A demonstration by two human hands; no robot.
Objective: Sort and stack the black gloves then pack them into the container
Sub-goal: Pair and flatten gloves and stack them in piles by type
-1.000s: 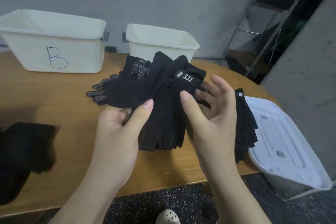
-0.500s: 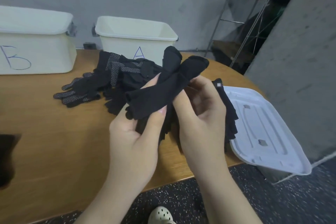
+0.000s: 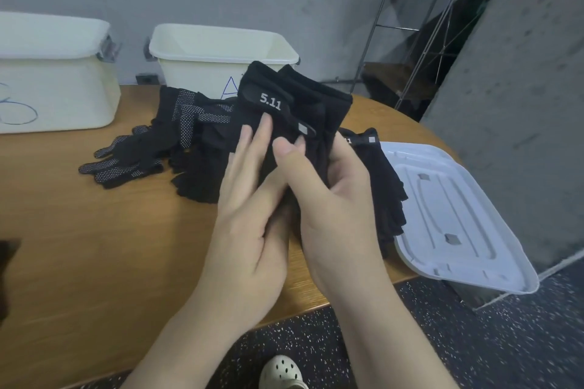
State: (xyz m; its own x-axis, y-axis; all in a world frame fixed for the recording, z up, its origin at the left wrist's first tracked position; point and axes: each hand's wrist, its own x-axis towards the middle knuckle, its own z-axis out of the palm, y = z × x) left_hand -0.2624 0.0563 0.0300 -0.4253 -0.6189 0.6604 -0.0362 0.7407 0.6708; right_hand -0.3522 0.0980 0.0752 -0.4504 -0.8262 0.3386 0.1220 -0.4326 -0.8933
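A bundle of black gloves (image 3: 294, 104) is held upright above the table (image 3: 94, 230), its "5.11" wrist tab turned toward the camera. It is gripped by the right hand (image 3: 328, 199), whose thumb is curled over the front with the fingers wrapped behind. The left hand (image 3: 249, 215) is laid flat against the bundle's left side, fingers straight and touching the fabric, nothing enclosed.

Behind the left hand, a loose heap of gloves (image 3: 189, 136) lies on the table, some with white grip dots; their number cannot be told. Another stack of gloves (image 3: 382, 180) is seen just right of the right hand, partly hidden by it and touching a white lid (image 3: 458, 215) that overhangs the table edge.

Two cream bins are set at the table's far side: bin A (image 3: 218, 57), partly screened by the held bundle, and a second bin (image 3: 53, 73) to its left, with blue writing cut off by the frame. A dark shape (image 3: 8, 262) is cropped at the left edge. One white clog (image 3: 281, 373) is visible on the speckled floor, and a metal rack (image 3: 426, 25) stands beyond the table.
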